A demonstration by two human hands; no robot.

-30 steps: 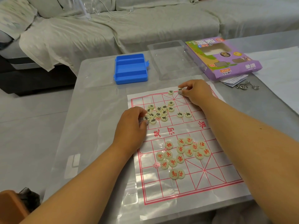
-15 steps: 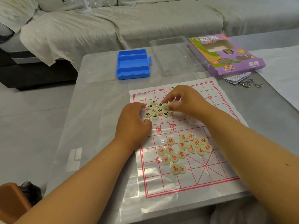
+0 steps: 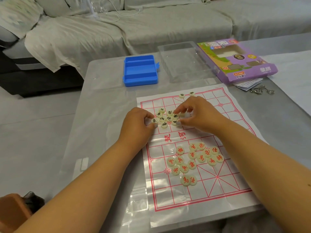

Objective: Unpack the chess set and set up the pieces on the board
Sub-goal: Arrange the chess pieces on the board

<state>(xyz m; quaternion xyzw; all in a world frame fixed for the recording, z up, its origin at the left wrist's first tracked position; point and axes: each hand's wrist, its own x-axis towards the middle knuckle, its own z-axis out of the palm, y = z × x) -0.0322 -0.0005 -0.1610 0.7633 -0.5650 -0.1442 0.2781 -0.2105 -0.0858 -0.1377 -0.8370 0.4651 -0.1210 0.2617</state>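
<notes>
A white plastic board point(image 3: 227, 174) with a red grid lies on the grey table. Several black-lettered pieces point(image 3: 165, 117) cluster on its far half, and two more point(image 3: 182, 95) stand at the far edge. Several red-lettered pieces point(image 3: 193, 158) lie loose on the near half. My left hand point(image 3: 138, 126) is at the cluster's left side, with thumb and forefinger pinching the leftmost black piece point(image 3: 154, 120). My right hand point(image 3: 198, 113) arches over the cluster's right side, its forefinger and thumb closing on a black piece point(image 3: 175, 116); some pieces are hidden under it.
Beyond the board stand a blue divided tray point(image 3: 140, 71), a clear plastic lid point(image 3: 183, 63) and a purple box point(image 3: 235, 61) with leaflets point(image 3: 247, 84) and metal ring puzzles point(image 3: 261, 89) beside it. A covered sofa point(image 3: 151, 22) runs behind the table.
My right hand came back from the board's far edge, where it left a piece, to the black cluster. My left hand stayed at the cluster's left side.
</notes>
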